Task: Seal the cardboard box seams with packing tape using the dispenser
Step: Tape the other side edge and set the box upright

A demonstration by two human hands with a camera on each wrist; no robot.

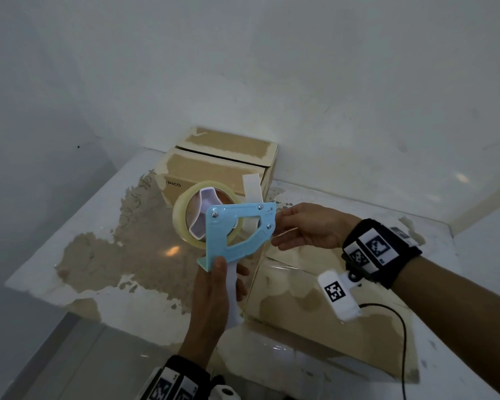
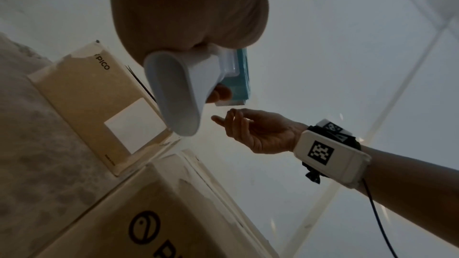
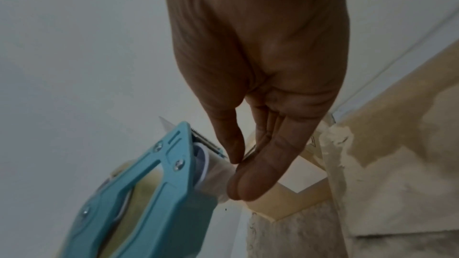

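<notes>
My left hand (image 1: 230, 274) grips the white handle (image 2: 178, 89) of a light blue tape dispenser (image 1: 237, 226) and holds it up above the table. A roll of clear tape (image 1: 182, 210) sits in the dispenser. My right hand (image 1: 276, 228) is at its front end by the toothed cutter. There thumb and fingers (image 3: 238, 164) pinch the loose tape end (image 3: 218, 180). A small cardboard box (image 1: 214, 168) marked PICO stands behind the dispenser against the wall. A larger cardboard box (image 1: 315, 313) lies flat under my right forearm.
The table (image 1: 104, 255) has a worn, patchy brown and white top, and its front left edge drops off. White walls close the back and right. A black cable (image 1: 401, 327) runs from my right wrist over the large box. A white strip (image 1: 251, 186) sticks up on the small box.
</notes>
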